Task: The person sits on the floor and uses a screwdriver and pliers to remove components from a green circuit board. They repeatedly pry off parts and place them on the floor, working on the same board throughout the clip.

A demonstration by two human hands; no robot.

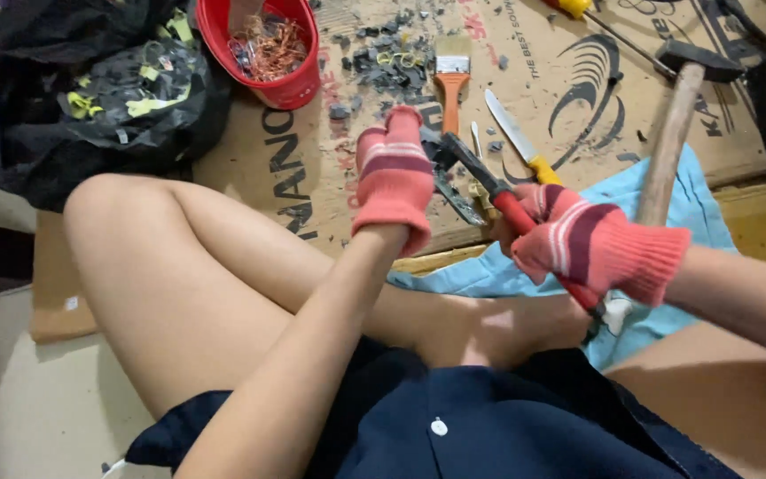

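A single head-worn camera looked steeply down from the seated person's own eye level, close over the lap and crossed legs. It faced forward and down toward the cardboard sheet (578, 98) on the floor, which filled the upper frame. Nearer than the cardboard lay the knees; left of it, bare floor. No second view shared the scene.

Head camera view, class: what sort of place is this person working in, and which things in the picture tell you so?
Probably an informal floor workspace for stripping scrap. Flattened cardboard serves as the work surface, a red bucket holds copper-coloured wire bits, and a hammer lies beside the gloved right hand gripping red-handled pliers.
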